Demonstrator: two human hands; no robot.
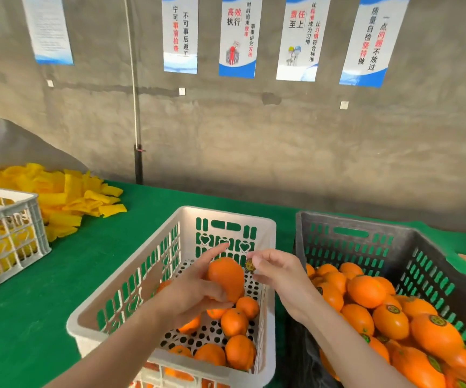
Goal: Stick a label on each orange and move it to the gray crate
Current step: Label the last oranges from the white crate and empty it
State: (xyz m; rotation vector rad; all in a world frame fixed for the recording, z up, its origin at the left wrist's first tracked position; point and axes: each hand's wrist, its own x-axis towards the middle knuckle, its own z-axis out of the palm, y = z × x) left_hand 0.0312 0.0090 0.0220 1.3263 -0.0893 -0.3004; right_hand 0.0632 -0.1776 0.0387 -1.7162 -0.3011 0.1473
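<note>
Over the middle of the white crate (227, 213), the person's left hand (195, 298) holds an orange (226, 277) up off the rest. Thumb and fingers are clamped round its near side, and one finger is stretched along its top. Just at three o'clock of that fruit, very close to its skin, the right hand (279, 275) pinches a small round label (250, 265) between thumb and forefinger; whether the label touches the orange, I cannot tell. The other fingers of that hand are curled in.

Below the hands, a few bare oranges (234, 322) lie on the white crate's holed floor. The gray crate (346, 217) stands just beside it at three o'clock, heaped with oranges (366, 291), several showing dark round stickers. Both crates sit on a green table (86, 261). Out at ten o'clock lies a pile of yellow foam sleeves (72, 197), and at nine o'clock a second pale crate (16, 219) holds more yellow. Posters (237, 37) hang on the gray wall at twelve o'clock.
</note>
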